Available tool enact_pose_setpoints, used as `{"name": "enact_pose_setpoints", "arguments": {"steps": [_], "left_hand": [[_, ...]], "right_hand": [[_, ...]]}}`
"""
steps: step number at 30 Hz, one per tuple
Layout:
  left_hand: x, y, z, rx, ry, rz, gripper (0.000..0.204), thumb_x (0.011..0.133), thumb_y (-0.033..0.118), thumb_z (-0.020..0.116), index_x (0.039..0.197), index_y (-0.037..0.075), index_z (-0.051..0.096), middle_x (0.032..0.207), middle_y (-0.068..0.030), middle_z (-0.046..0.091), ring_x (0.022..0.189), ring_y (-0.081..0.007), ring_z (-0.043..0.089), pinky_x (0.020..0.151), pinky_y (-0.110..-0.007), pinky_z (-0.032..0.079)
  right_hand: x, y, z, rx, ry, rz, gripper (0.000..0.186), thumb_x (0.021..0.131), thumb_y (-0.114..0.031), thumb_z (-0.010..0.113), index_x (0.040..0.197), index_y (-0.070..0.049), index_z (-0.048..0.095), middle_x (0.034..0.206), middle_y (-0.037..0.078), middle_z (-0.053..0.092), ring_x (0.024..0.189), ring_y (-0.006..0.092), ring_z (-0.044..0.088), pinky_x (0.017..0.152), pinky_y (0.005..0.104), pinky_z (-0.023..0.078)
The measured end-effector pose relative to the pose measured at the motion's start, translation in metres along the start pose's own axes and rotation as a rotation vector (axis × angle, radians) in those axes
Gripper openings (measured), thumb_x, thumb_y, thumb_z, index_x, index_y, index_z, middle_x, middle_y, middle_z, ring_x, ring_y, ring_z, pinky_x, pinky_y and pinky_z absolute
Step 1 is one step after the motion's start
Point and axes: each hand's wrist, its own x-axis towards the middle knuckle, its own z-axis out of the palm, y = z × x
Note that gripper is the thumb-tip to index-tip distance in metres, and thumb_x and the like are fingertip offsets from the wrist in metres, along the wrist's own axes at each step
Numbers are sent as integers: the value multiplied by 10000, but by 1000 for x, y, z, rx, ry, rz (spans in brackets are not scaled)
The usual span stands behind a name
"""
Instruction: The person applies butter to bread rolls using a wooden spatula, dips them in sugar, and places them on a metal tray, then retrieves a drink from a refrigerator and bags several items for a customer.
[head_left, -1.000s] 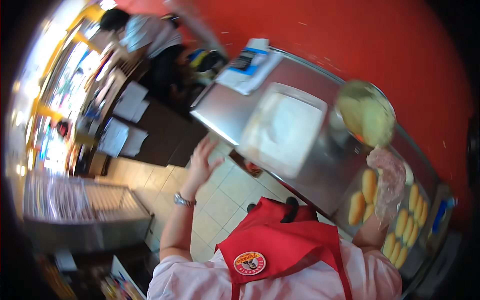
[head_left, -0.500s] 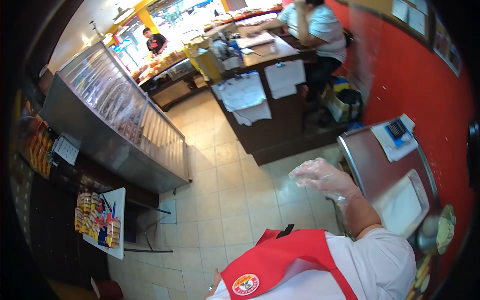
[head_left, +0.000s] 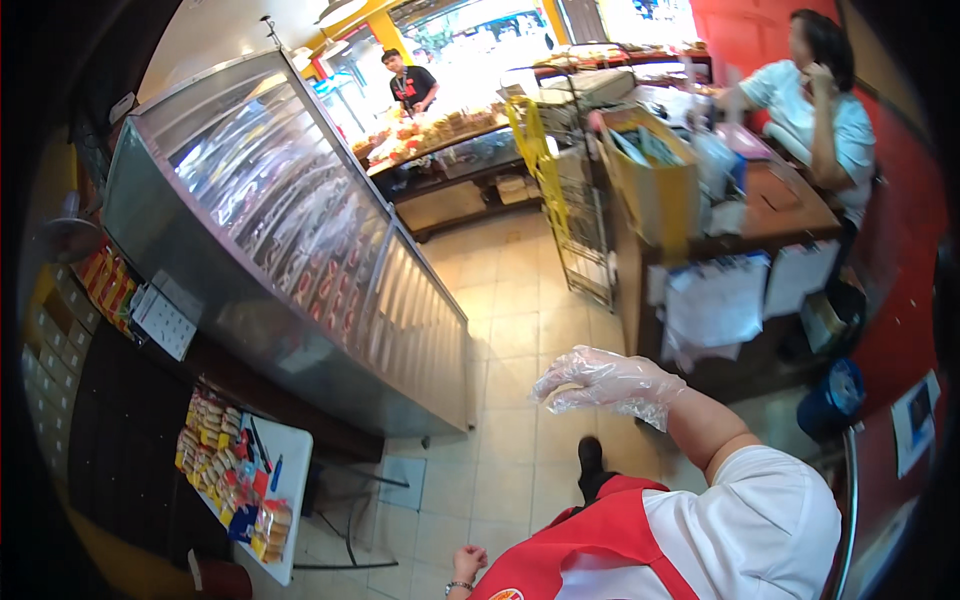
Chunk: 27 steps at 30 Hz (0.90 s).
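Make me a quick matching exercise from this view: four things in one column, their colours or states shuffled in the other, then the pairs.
1. right hand
2. left hand
3. apron
4. small table

A. red
B. white-topped, with packaged bread on it
C. in a clear plastic glove
D. bare, near the lower edge

Pairs: 1-C; 2-D; 3-A; 4-B

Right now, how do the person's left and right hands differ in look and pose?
The right hand wears a clear plastic glove; the left hand is bare, with a band at its wrist.
The right hand reaches forward, fingers loosely extended; the left hand hangs low near the picture's bottom edge, fingers curled.
Neither visibly holds anything.
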Motion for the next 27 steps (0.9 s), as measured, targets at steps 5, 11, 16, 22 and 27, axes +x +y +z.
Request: {"name": "enact_pose_setpoints", "arguments": {"steps": [5, 11, 16, 22, 27], "left_hand": [[133, 57, -30, 4, 69, -41, 253, 912, 229, 613, 1040, 11, 599, 850, -104, 647, 733, -174, 632, 600, -306, 514], [360, 227, -86, -62, 129, -60, 318, 932, 316, 576, 1040, 18, 602, 852, -90, 641, 733, -168, 616, 618, -312, 501], [588, 378, -106, -97, 36, 18, 381, 949, 390, 546, 1039, 24, 604, 854, -79, 636, 733, -163, 602, 632, -317, 491], [875, 634, -74, 70, -584, 252, 430, 957, 460, 529, 1084, 62, 627, 803, 18, 552, 685, -112, 453, 598, -288, 405], [1062, 944, -29, 696, -668, 657, 610, 872, 482, 646, 1234, -6, 587, 1174, -176, 653, 1066, -292, 623, 938, -381, 473]], "right_hand": [[204, 118, -74, 722, 49, -68, 345, 907, -328, 647, 1100, -44, 676, 1079, 99, 682, 1015, 218, 620, 934, 353, 459], [406, 297, -176, 799, 323, 205, 391, 911, -378, 634, 1048, -15, 680, 986, 85, 683, 945, 166, 620, 887, 308, 476], [525, 395, -258, 834, 497, 201, 365, 940, -355, 586, 1047, -17, 673, 953, 67, 683, 870, 145, 622, 826, 298, 489], [668, 458, -358, 874, 637, 247, 327, 925, -296, 604, 1047, 0, 673, 950, 79, 689, 865, 152, 644, 812, 288, 510], [784, 509, -450, 825, 716, 133, 325, 926, -256, 586, 1063, 31, 656, 975, 102, 684, 877, 175, 650, 820, 309, 515]]}}
